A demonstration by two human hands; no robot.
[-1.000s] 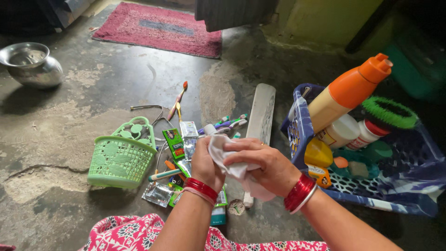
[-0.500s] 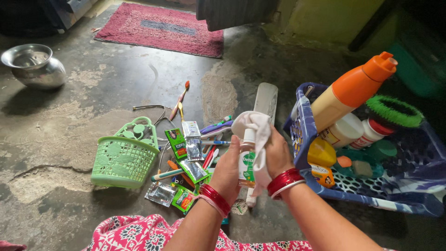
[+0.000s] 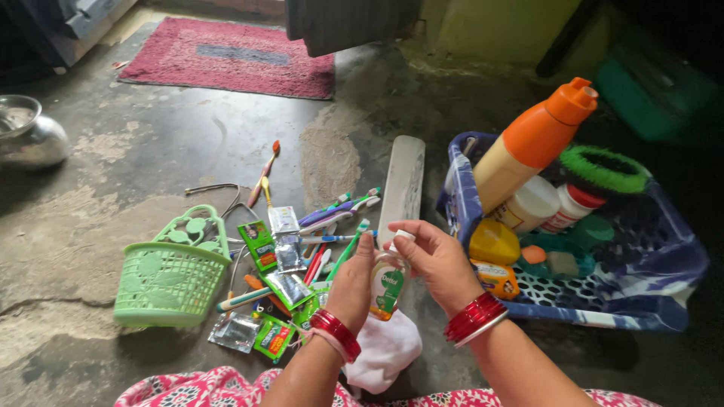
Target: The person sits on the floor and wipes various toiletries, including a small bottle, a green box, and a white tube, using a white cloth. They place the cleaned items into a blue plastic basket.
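My left hand grips a small clear bottle with a green label and a white cap, held upright above the floor. Fingers of my right hand rest on the bottle's cap and far side. A white cloth lies crumpled on the floor just below both hands. Red bangles circle both wrists. Left of my hands lies a scatter of toothbrushes, sachets and small green packets.
A green plastic basket stands at the left. At the right, a blue basket holds an orange-capped bottle, white jars and a green brush. A wooden paddle, a steel pot and a red mat lie farther off.
The white cloth has left my right hand and dropped to the floor below. The bottle now stands bare between both hands, a little lower. The view has shifted right.
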